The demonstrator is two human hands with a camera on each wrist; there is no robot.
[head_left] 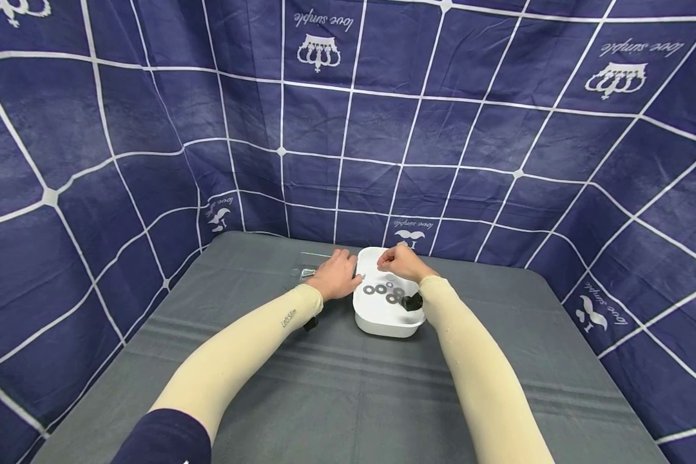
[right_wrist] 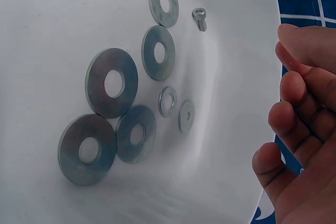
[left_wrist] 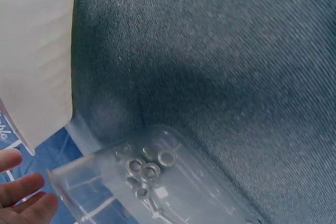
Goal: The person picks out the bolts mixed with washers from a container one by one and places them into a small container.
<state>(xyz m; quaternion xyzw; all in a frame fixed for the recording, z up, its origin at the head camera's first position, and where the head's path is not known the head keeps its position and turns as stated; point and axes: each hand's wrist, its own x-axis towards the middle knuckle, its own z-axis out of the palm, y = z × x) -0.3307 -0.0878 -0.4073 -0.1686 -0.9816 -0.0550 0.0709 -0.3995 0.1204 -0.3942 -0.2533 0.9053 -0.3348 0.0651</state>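
Over the far end of a white tray [head_left: 387, 328], my right hand [head_left: 407, 263] curls its fingers, with thumb and index tips together. In the right wrist view, nothing shows between those fingertips. Large grey flat washers [right_wrist: 96, 85], a smaller spring-like ring [right_wrist: 161, 109], a small washer [right_wrist: 184, 123] and a silver socket-head screw [right_wrist: 200, 18] lie on the tray floor. My left hand [head_left: 335, 276] is at the tray's left side, fingers loosely extended. Those fingers [left_wrist: 23, 190] are near the rim of a clear plastic bin [left_wrist: 79, 174], which holds metal nuts [left_wrist: 150, 171] and a small screw [left_wrist: 152, 206].
A grey cloth-covered table [head_left: 301, 393] lies under everything. Blue curtain fabric [head_left: 371, 122] with white lines hangs behind and at both sides. A black wrist-camera mount [head_left: 413, 301] on the right wrist hides part of the tray. In the head view, my left hand partly covers the clear bin.
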